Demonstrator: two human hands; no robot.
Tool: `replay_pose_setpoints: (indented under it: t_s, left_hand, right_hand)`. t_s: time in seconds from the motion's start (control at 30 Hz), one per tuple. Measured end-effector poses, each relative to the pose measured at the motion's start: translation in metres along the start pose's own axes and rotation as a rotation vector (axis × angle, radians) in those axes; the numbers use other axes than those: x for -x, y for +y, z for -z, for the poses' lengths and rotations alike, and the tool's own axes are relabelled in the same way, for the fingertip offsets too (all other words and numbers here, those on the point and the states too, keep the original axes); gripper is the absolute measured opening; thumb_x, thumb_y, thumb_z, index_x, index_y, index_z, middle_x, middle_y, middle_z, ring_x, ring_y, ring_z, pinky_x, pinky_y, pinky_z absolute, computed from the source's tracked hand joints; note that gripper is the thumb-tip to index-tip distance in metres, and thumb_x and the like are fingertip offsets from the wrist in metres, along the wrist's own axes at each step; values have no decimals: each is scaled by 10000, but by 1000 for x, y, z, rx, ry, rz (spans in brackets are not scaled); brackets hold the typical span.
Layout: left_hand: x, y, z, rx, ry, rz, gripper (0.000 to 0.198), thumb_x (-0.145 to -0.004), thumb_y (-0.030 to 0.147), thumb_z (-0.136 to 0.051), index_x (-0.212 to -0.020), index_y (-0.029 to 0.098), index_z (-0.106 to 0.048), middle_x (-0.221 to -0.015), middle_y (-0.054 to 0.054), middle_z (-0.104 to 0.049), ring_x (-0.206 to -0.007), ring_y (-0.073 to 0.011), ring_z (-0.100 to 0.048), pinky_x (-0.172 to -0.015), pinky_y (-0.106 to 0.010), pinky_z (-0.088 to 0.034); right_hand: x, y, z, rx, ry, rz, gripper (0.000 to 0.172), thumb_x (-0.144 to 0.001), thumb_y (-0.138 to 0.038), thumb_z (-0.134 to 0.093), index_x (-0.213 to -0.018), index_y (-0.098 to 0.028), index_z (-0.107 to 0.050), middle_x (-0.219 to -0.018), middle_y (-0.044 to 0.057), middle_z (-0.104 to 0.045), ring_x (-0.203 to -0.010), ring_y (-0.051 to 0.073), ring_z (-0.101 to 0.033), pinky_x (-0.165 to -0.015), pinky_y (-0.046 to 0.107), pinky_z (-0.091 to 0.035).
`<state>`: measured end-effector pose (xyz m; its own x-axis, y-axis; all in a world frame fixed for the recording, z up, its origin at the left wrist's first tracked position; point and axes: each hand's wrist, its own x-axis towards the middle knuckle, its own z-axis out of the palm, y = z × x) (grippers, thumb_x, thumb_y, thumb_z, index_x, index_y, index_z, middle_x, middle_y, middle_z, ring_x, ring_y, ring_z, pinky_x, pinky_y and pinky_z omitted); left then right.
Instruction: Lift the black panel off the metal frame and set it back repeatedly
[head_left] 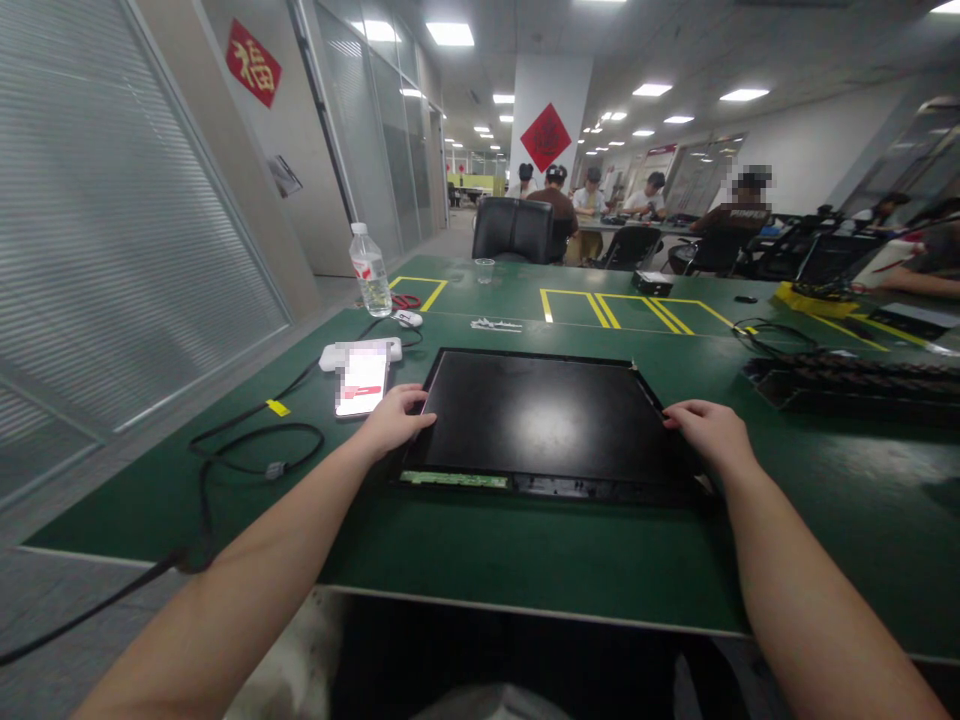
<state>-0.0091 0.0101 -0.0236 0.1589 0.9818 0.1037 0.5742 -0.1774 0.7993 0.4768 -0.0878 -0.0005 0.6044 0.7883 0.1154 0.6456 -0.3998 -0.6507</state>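
Observation:
A black flat display panel (pixel 540 415) lies on the green table in front of me, screen side up. Along its near edge runs a strip of green circuit board (pixel 454 480). My left hand (pixel 397 415) pinches the panel's left edge between thumb and fingers. At the opposite side, my right hand (pixel 709 435) grips the right edge, its fingers curled over the frame. Just beyond my left hand, a lit phone (pixel 364 380) leans on a white block-shaped thing (pixel 330 356).
A water bottle (pixel 371 272), red-handled scissors (pixel 406 301) and a white mouse (pixel 407 318) are at the left. Black cable (pixel 259 425) loops across the left side. A dark long device (pixel 847 380) sits right. Beyond an office chair (pixel 512 229), several people sit at tables.

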Motion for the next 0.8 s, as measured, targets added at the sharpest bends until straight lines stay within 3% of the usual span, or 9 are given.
replay_pose_setpoints:
  t_s: [0.47,0.8]
  left_hand:
    - [1,2,3,-91,-18,-32,506,-637,495,-747,-1024,169,-764,-1432,-171,-549,-1327,-379,-542,-1135,-467,-430]
    - [0,3,4,-182,-25,-51,517,-653,500,-725,-1047,167,-764,-1403,-161,-573,-1309,-374,-551,-1142,-464,-417]
  right_hand:
    - [0,0,0,9,-5,-7,241,-713,-402,-598,-778,-249,-772,-770,47,-766,-865,278,-669,-705,359,-441]
    - [1,-2,0,-4,0,-13,252,-689,-410,-595,-768,-244,-767,-760,51,-768,-805,275,-673,-674,364,-446]
